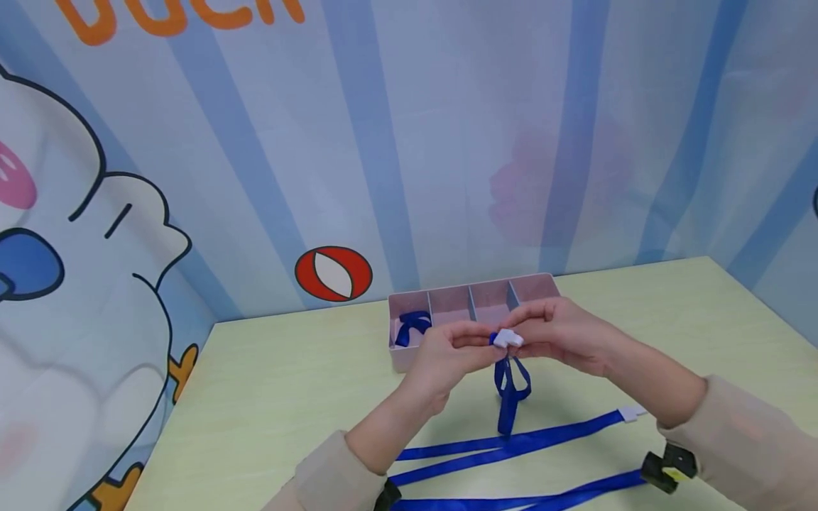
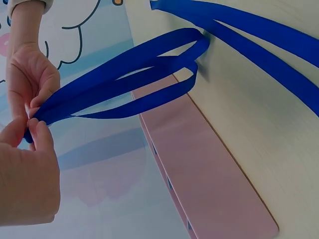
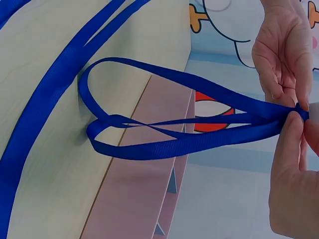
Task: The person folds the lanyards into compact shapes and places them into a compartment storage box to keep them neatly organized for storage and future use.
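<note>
Between my two hands, above the table and in front of the box, is a blue lanyard (image 1: 508, 404) gathered into hanging loops. My left hand (image 1: 444, 358) pinches its top end from the left with thumb and fingers. From the right, my right hand (image 1: 565, 333) pinches the same end, where a white clip (image 1: 508, 338) shows between the fingertips. Both wrist views show the ribbon (image 2: 129, 79) fanning out in several loops below the pinched point. A narrow turn of ribbon (image 3: 300, 111) sits at the fingertips in the right wrist view.
A pink divided box (image 1: 399, 360) stands behind the hands, with a folded blue lanyard (image 1: 414, 323) in its left compartment. Below the hands, one flat lanyard (image 1: 562, 431) with a white end piece (image 1: 631, 413) and another lanyard (image 1: 594, 486) lie across the table (image 1: 287, 397). A printed backdrop (image 1: 447, 142) rises behind.
</note>
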The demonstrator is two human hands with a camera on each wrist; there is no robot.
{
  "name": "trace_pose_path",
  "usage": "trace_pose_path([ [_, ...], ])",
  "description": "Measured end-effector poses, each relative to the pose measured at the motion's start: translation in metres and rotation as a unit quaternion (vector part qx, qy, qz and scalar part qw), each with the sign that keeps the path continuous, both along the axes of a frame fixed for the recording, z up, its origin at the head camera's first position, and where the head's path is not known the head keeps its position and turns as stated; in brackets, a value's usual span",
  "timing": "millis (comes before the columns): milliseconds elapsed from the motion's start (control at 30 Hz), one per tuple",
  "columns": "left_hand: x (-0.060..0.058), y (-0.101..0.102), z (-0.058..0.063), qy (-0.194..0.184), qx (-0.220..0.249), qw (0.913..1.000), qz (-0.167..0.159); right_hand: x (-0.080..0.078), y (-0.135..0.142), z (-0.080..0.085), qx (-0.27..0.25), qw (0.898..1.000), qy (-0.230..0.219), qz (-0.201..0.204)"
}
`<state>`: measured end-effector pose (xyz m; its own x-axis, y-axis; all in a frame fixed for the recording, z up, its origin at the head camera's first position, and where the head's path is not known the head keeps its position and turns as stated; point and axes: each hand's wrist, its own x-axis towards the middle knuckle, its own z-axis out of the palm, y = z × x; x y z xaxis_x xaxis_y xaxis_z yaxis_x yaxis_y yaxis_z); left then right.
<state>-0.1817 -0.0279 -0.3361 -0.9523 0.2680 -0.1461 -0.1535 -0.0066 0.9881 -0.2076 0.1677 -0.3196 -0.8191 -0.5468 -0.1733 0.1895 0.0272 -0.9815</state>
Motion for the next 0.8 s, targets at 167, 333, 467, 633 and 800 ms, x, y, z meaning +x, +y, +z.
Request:
trace_pose_path([
  [167,0.001,0.001,0.0,-0.001,0.008,1.0,0.003,0.0,-0.006,-0.001,0.012,1.0,0.009,-0.027],
  [333,0.002,0.002,-0.001,0.008,0.012,0.9998,0.011,0.001,-0.012,0.0,0.041,0.997,0.02,-0.059],
  [467,0.002,0.001,-0.001,0.009,0.031,0.9993,0.02,0.002,-0.015,0.0,0.056,0.995,0.026,-0.073],
  [633,0.002,0.001,-0.002,0.005,0.038,0.9988,0.031,0.001,-0.015,-0.003,0.058,0.995,0.033,-0.074],
  [800,0.002,-0.001,0.002,-0.001,0.041,0.9984,0.039,-0.002,-0.012,-0.009,0.045,0.996,0.042,-0.059],
])
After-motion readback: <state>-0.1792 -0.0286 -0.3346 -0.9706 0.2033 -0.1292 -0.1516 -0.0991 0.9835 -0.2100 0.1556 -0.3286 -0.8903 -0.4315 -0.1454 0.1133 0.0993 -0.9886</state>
